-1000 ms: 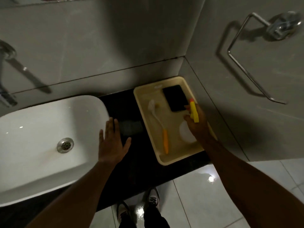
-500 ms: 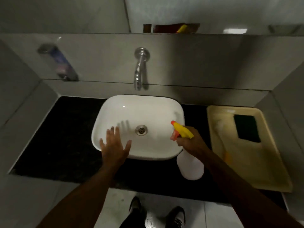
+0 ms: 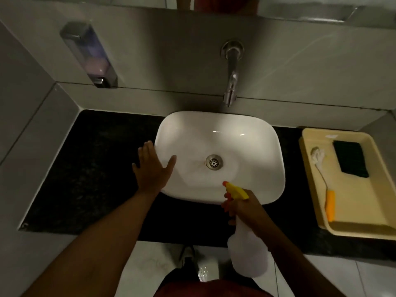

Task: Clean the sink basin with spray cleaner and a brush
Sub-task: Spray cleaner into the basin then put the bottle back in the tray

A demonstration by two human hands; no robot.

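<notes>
A white sink basin (image 3: 252,151) sits on a black counter (image 3: 102,172), with a metal drain (image 3: 213,162) at its middle. My right hand (image 3: 246,210) grips a white spray bottle (image 3: 248,254) with a yellow and orange nozzle that points at the basin from its near rim. My left hand (image 3: 152,168) lies flat with fingers spread on the basin's left rim. A brush (image 3: 322,179) with a white head and orange handle lies in a beige tray (image 3: 364,229) at the right, apart from both hands.
A dark green scrub pad (image 3: 350,158) lies in the tray beside the brush. A wall faucet (image 3: 231,71) hangs over the basin's far edge. A soap dispenser (image 3: 90,54) is fixed on the wall at the far left. Tiled floor and my shoes lie below the counter.
My right hand lifted the spray bottle out of the tray and carried it left to the basin's near rim. My left hand moved from the counter to the basin's left rim. The view swung left.
</notes>
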